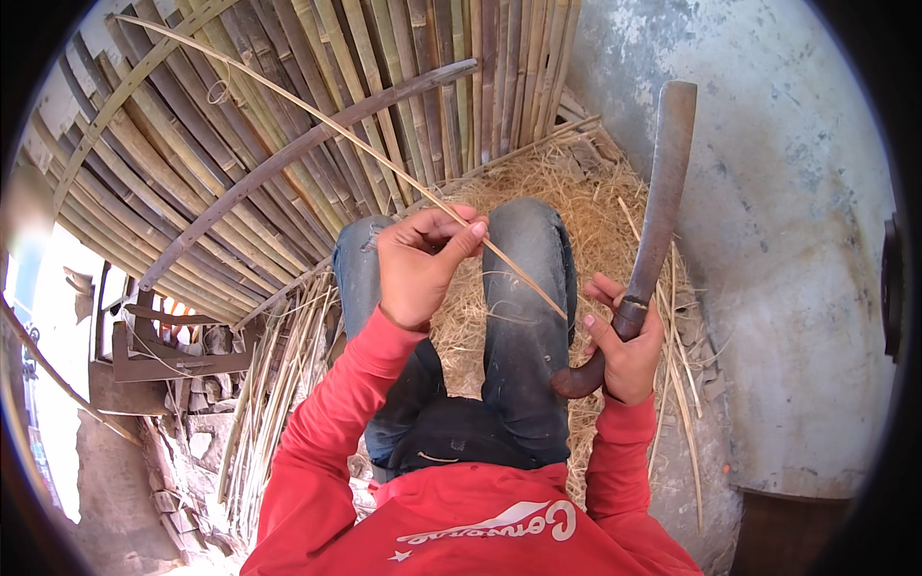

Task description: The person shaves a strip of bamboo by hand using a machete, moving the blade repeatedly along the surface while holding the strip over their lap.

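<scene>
Two hands: left hand (420, 269) pinching bamboo strip (317, 120), right hand (624, 350) gripping billhook (658, 206).

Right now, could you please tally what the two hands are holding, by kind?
Thin bamboo strips: 1, pinched in the left hand, the strip running across the knees.
Long curved knives: 1, the knife gripped by its handle in the right hand.
Total: 2.

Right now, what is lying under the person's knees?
Dry straw shavings cover the ground around and between the knees. What lies directly beneath the legs is hidden by the jeans.
</scene>
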{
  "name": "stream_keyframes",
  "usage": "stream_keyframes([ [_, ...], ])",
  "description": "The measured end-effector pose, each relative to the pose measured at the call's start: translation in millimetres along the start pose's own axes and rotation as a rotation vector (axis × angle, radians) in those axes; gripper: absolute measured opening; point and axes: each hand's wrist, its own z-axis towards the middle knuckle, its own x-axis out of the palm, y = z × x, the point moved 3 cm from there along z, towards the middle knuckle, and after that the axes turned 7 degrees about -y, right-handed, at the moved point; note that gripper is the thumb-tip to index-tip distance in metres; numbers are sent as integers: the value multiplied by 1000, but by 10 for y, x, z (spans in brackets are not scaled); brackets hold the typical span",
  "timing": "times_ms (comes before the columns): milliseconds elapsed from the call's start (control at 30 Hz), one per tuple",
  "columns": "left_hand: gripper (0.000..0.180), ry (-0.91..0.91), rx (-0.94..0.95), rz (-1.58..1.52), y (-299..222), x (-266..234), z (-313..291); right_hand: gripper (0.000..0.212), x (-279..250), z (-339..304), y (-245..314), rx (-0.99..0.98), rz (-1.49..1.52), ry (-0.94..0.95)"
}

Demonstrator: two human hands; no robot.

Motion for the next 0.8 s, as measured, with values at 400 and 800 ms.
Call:
stream_keyframes([
  [400, 9, -100, -18, -18, 187, 179, -370, 36, 110, -15, -117, 95, -139, 59],
  [800, 30, -491, 218, 85, -225, -584, -9, 32, -158, 32, -139, 41, -233, 59],
])
